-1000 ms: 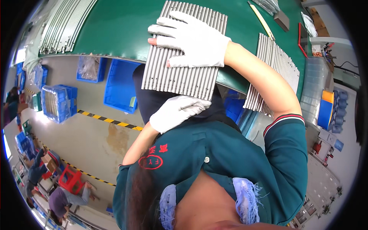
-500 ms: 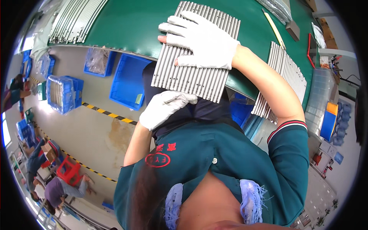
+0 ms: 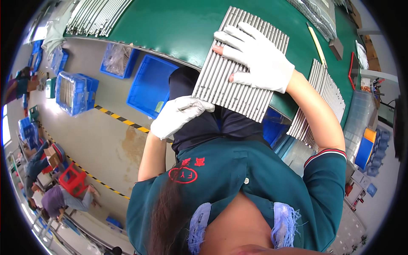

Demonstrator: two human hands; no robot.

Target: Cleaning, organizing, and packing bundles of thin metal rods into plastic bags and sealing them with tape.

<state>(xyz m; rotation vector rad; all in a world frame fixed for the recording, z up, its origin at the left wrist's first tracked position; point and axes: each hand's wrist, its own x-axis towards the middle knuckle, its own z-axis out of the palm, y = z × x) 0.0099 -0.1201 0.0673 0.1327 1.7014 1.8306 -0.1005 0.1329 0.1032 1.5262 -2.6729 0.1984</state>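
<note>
A flat row of slim silver metal rods [image 3: 231, 91], some with small dark holes, lies side by side over the near edge of the green table [image 3: 178, 25], its near ends reaching out above my lap. My right hand [image 3: 259, 57], in a white glove with some fingertips bare, rests flat on top of the row with its fingers spread. My left hand [image 3: 180, 117], gloved in white too, is closed at the row's near left corner. Its fingers are pressed together by the rod ends; whether they pinch a rod is hidden.
More rods lie in a row at right [image 3: 325, 100] and a stack at far left [image 3: 100, 17]. A pale yellow cutter [image 3: 316, 44] and a grey block [image 3: 335, 49] sit at the table's right. Blue bins [image 3: 151, 85] stand on the floor at left. Other people [image 3: 63, 199] are farther off.
The view has shifted a little. The rod row and my right hand on it have moved right, while my left hand stays closed by the near left rod ends.
</note>
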